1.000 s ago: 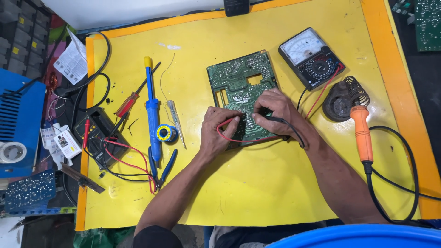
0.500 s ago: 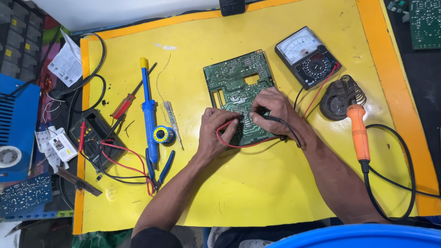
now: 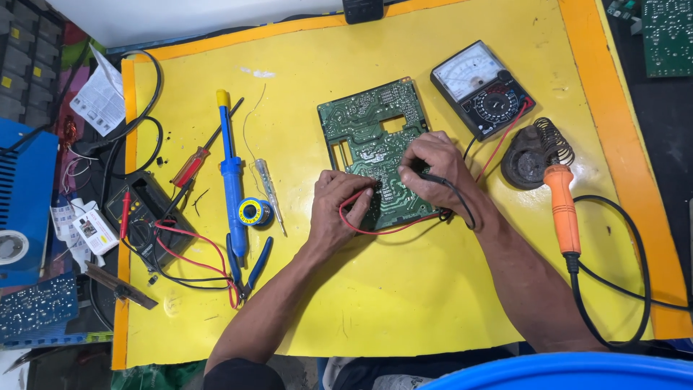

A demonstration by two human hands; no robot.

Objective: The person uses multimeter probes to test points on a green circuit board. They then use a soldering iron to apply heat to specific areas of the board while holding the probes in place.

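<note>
A green circuit board [image 3: 368, 126] lies solder side up on the yellow mat [image 3: 404, 303]. My left hand [image 3: 338, 209] pinches a red test probe against the board's lower part; its red lead loops below the board. My right hand [image 3: 437, 170] holds a black test probe on the board, its black lead trailing to the right. Both leads run toward the analog multimeter [image 3: 481, 88] at the board's upper right.
An orange-handled soldering iron [image 3: 561, 206] rests in its coil stand [image 3: 538, 153] on the right. To the left lie a blue desoldering pump [image 3: 231, 173], solder spool [image 3: 251, 212], red screwdriver [image 3: 192, 170], blue pliers [image 3: 249, 267] and a digital multimeter [image 3: 144, 213]. Another board [image 3: 668, 36] sits top right.
The view has shifted slightly. Both hands stay on the board with the probes, making only small adjustments of position.
</note>
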